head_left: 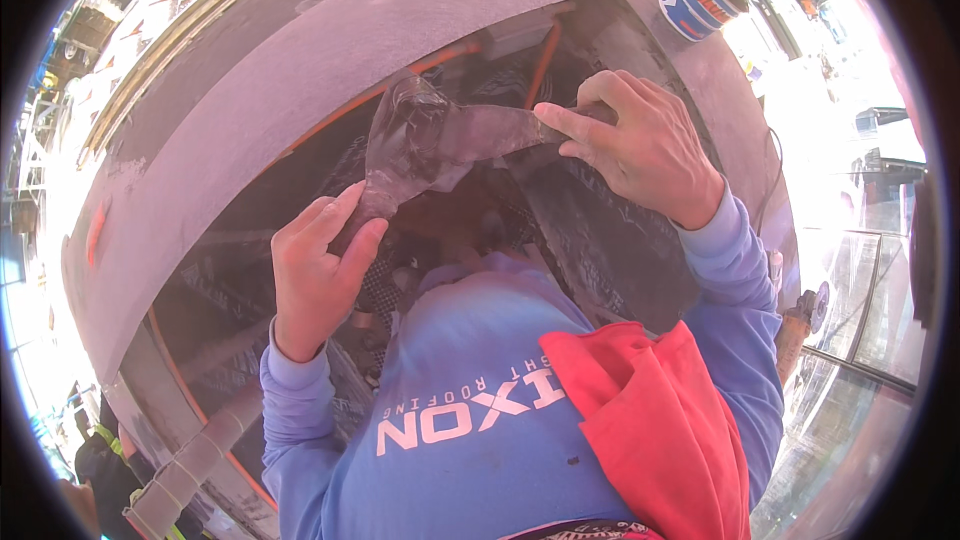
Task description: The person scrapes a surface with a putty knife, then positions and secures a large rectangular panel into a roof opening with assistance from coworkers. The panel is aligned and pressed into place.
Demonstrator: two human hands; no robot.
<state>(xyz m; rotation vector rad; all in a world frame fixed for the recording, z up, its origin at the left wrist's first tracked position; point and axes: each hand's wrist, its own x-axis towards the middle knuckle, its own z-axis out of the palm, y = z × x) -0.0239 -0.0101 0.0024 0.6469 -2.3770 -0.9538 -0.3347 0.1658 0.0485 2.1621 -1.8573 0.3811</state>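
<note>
A dark, creased piece of thin flexible sheet with a glossy surface stretches between my two hands, above a dark, orange-edged opening. It bends in the middle, with a wider crumpled part at the upper left and a narrower strip running right. My left hand pinches its lower left end between thumb and fingers. At the strip's right end my right hand is closed on it, index finger pointing left along it. What lies inside the right palm is partly hidden.
A pale curved panel arcs across the far side and left. An open blue-and-white tin stands on the edge at upper right. Beside my right arm lies a power tool with a disc. A red cloth hangs over my blue shirt.
</note>
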